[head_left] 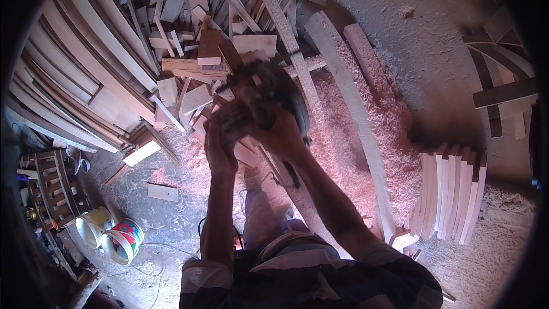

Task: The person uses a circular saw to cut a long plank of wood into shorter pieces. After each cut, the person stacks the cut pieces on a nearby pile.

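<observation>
I see my left hand (220, 151) and right hand (280, 131), both grips closed on a dark, blurred power tool (266, 100), above wood offcuts (194, 51) and sawdust (383, 120).

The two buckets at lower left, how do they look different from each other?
The left bucket is plain, pale yellowish outside; the right bucket carries bright red, green and blue colouring. The left bucket sits nearer the dark wooden rack, the right bucket nearer the person's leg. Both are round, open-topped, pale inside and stand on the dusty floor.
</observation>
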Demonstrator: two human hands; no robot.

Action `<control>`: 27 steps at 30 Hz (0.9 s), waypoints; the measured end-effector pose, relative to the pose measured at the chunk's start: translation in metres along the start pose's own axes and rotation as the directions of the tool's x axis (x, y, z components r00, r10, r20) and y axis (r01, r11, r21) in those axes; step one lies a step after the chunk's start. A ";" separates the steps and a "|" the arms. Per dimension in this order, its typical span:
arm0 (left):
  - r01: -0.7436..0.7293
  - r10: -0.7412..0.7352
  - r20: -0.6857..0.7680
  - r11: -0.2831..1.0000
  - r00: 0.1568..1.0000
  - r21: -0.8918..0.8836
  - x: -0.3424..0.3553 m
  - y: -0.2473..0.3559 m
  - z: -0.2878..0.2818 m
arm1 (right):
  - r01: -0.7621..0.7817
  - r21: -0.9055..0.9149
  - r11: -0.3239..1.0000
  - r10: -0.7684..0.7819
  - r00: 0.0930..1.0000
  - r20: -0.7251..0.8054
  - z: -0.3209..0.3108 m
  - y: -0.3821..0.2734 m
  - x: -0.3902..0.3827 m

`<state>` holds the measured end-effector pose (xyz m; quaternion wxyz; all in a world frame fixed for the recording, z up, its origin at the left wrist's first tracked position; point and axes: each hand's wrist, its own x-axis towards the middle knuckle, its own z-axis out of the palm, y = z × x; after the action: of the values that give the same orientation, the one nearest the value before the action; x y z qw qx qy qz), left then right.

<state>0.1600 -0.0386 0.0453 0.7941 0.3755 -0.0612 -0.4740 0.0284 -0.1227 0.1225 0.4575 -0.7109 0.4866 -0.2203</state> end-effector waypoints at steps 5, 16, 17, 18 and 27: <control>-0.188 0.185 0.153 0.982 0.971 0.008 0.024 0.019 0.013 | 0.164 0.037 0.986 -0.163 0.986 -0.015 -0.014 -0.012 0.023; 0.070 -0.086 0.034 0.939 0.996 0.337 -0.062 -0.058 -0.005 | -0.058 0.184 0.981 0.083 0.989 -0.127 -0.137 -0.013 -0.164; 0.126 -0.084 -0.122 0.912 0.989 0.391 -0.060 -0.078 -0.011 | -0.023 0.199 0.980 0.059 0.983 -0.174 -0.141 -0.008 -0.189; 0.150 -0.054 -0.180 0.802 0.982 0.578 -0.057 -0.095 -0.018 | -0.054 0.176 0.983 0.084 0.982 -0.170 -0.150 -0.004 -0.217; 0.156 -0.078 -0.135 0.514 0.988 0.844 -0.120 -0.226 0.024 | -0.418 0.285 0.862 0.479 0.857 -0.190 -0.204 0.064 -0.450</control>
<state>-0.0762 -0.0161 -0.0549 0.4772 0.7374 -0.2276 -0.4204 -0.3511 0.1837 0.2257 0.5103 -0.4838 0.6649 -0.2519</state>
